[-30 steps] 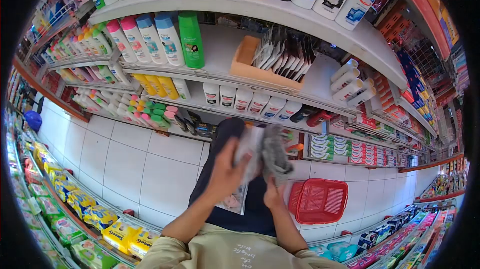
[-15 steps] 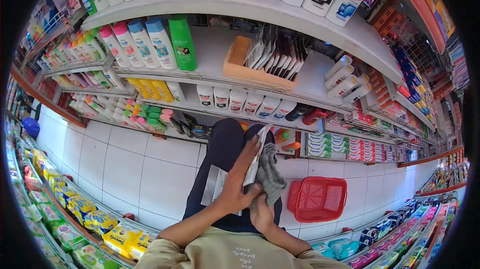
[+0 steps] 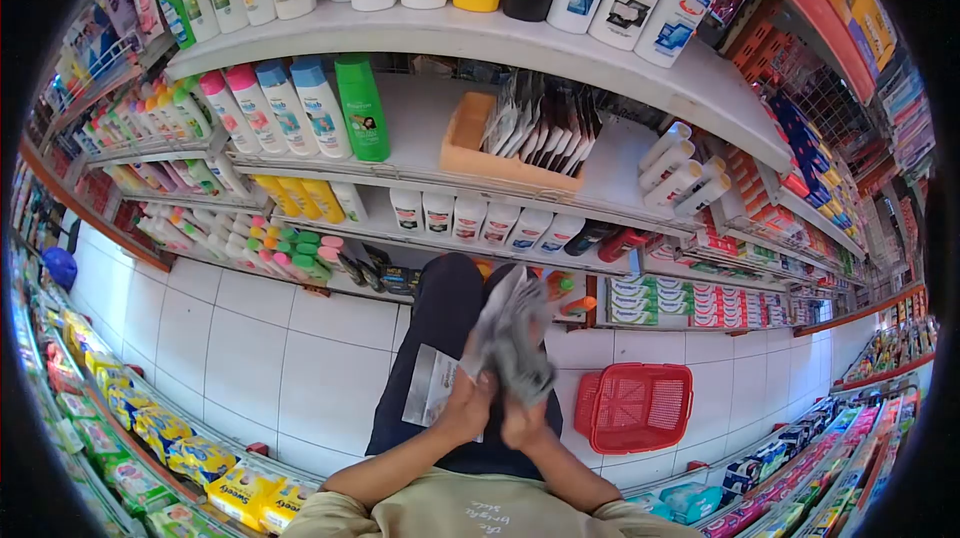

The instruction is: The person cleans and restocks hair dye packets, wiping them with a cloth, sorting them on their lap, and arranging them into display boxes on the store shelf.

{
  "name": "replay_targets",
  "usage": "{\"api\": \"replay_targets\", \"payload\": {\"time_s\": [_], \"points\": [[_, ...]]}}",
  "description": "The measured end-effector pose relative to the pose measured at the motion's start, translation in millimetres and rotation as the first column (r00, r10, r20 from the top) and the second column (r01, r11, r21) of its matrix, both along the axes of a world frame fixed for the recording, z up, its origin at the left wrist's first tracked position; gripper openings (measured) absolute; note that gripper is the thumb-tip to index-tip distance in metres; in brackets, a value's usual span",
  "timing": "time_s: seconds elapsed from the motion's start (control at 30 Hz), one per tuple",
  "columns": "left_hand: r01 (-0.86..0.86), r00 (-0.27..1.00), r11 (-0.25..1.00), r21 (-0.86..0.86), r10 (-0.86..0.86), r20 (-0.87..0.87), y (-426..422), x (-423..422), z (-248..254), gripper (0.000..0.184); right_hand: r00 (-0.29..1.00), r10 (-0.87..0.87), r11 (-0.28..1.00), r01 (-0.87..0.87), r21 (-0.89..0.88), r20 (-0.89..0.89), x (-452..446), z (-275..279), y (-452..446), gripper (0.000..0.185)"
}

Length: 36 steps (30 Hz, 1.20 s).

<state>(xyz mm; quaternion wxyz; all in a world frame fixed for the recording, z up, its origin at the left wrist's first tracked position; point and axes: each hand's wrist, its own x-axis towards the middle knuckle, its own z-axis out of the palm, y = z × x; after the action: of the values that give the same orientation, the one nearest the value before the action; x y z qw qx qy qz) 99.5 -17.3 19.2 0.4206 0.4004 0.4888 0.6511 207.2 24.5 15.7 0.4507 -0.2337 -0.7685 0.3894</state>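
My left hand (image 3: 464,408) is closed on a whitish-silver packet (image 3: 497,310), held upright above my knees. My right hand (image 3: 524,425) grips a grey cloth (image 3: 520,363) and presses it against that packet's face. Both the cloth and the packet are smeared by motion, and the fingers of my right hand are partly hidden by the cloth. Another flat silver-grey packet (image 3: 430,386) lies on my dark-trousered thigh, just left of my left hand.
Ahead, an orange box (image 3: 462,143) of upright packets stands on the middle shelf (image 3: 410,103), near shampoo bottles (image 3: 362,108). A red basket (image 3: 640,408) sits on the tiled floor (image 3: 320,363) to my right. Yellow packs (image 3: 240,493) line the shelf behind on the left.
The packet has turned more towards the left, and the cloth has moved slightly left across its face. My right hand has shifted a little. The packet on my thigh shows more fully.
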Motion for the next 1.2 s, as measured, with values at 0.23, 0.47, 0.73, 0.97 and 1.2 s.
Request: {"api": "replay_targets", "payload": {"time_s": [0.23, 0.47, 0.73, 0.97, 1.2], "points": [[0.07, 0.971, 0.996, -0.052, -0.057, 0.232, 1.3, -9.9, 6.7, 0.059, 0.976, 0.132, 0.985, -0.111, -0.129, 0.172, -4.6, 10.6, -5.3, 0.066], [-0.002, 0.992, 0.969, -0.249, 0.033, 0.121, -3.2, -4.4, -13.3, 0.052, 0.967, -0.186, 0.863, 0.246, -0.441, 0.174, 23.3, 4.6, 48.7, 0.045], [-0.367, 0.926, 0.916, -0.165, 0.342, -0.161, 38.8, -35.7, 23.1, 0.038, 0.973, 0.206, 0.652, -0.217, -0.726, -0.106, 50.5, -0.6, 25.3, 0.047], [0.122, 0.871, 0.986, 0.112, -0.16, 0.464, 21.6, -6.8, 11.5, 0.063, 0.993, 0.114, 0.955, -0.116, -0.271, -0.025, -4.0, 14.1, -3.9, 0.04], [-0.052, 0.665, 0.991, 0.122, -0.057, 0.744, 30.1, -16.1, 9.3, 0.065, 0.981, 0.191, 0.826, -0.171, -0.538, -0.019, 0.9, 0.8, -13.3, 0.034]]}}
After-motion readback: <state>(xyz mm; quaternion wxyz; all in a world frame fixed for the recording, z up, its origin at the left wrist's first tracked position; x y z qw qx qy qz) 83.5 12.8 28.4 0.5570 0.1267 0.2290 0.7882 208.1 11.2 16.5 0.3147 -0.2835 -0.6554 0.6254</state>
